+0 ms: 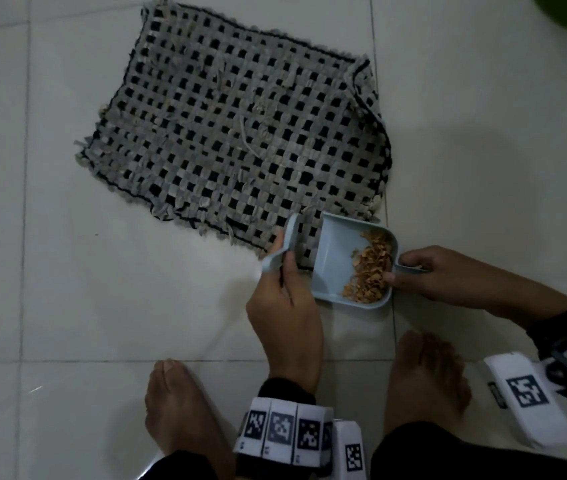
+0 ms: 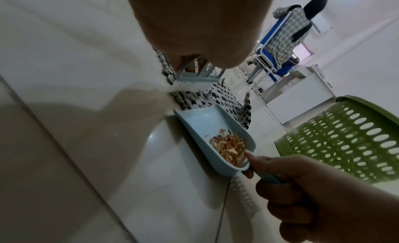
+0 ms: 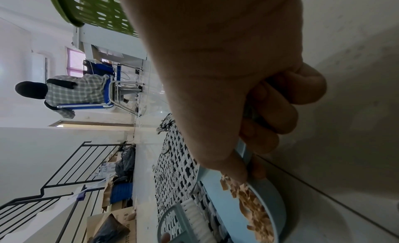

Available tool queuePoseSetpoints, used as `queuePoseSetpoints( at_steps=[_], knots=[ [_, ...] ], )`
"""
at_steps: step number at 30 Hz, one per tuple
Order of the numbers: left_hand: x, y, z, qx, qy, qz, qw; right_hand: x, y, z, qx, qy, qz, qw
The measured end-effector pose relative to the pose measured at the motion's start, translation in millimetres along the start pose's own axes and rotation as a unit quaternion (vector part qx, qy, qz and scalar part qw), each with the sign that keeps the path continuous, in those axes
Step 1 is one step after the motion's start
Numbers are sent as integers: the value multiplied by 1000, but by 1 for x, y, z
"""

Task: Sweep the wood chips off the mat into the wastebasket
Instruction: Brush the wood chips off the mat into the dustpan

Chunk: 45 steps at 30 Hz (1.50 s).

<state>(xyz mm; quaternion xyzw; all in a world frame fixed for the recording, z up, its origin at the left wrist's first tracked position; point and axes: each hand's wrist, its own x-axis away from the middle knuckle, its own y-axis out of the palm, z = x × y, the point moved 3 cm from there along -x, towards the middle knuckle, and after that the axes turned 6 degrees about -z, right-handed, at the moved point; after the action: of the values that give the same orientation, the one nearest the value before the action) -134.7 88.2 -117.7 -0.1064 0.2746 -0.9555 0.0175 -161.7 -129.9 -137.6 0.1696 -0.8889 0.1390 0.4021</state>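
At the mat's [image 1: 240,133] near corner, wood chips [image 1: 370,268] lie heaped in the dustpan [image 1: 351,261], handle clasped by the right hand [image 1: 448,275]; the brush [image 1: 285,242] is clasped by the left hand [image 1: 285,317]. The wastebasket [image 2: 345,135] stands off to the right.

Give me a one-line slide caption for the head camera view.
Left hand holds brush at the mat edge; right hand grips dustpan of wood chips.

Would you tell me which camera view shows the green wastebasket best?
The left wrist view: the wastebasket shows its rim and perforated wall, beyond the dustpan. The head view catches only a green sliver at the top right corner; the right wrist view shows part of its wall.
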Motion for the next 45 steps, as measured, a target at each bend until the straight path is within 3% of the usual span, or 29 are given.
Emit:
queuePoseSetpoints(
  at_steps=[8,10,14,17,20,30,34,37,41,45],
  knots=[
    [-20,-17,-7,64,-78,76,992,-1,0,2,-3,8,1,1000],
    [-21,-15,-4,89,-88,59,990,-1,0,1,2,11,2,1000],
    [-14,2,17,149,-88,-71,982,-1,0,-2,2,7,-2,1000],
    [-28,-12,17,175,-86,-1,981,0,0,-1,-1,13,-6,1000],
    [-52,-37,2,228,-142,41,962,0,0,2,-7,25,-3,1000],
    [-71,-56,-21,375,-289,-53,879,6,-25,-4,-68,53,-46,995],
    [-74,-57,-24,423,-298,-55,854,18,-55,-7,-149,1,1,989],
    [-76,-55,-23,436,-290,-55,850,25,-69,-1,-190,-29,42,980],
    [-75,-49,-22,442,-289,-63,846,29,-74,6,-189,-29,63,979],
    [-74,-45,-20,475,-305,-62,823,23,-59,4,-143,-11,63,988]
  ],
)
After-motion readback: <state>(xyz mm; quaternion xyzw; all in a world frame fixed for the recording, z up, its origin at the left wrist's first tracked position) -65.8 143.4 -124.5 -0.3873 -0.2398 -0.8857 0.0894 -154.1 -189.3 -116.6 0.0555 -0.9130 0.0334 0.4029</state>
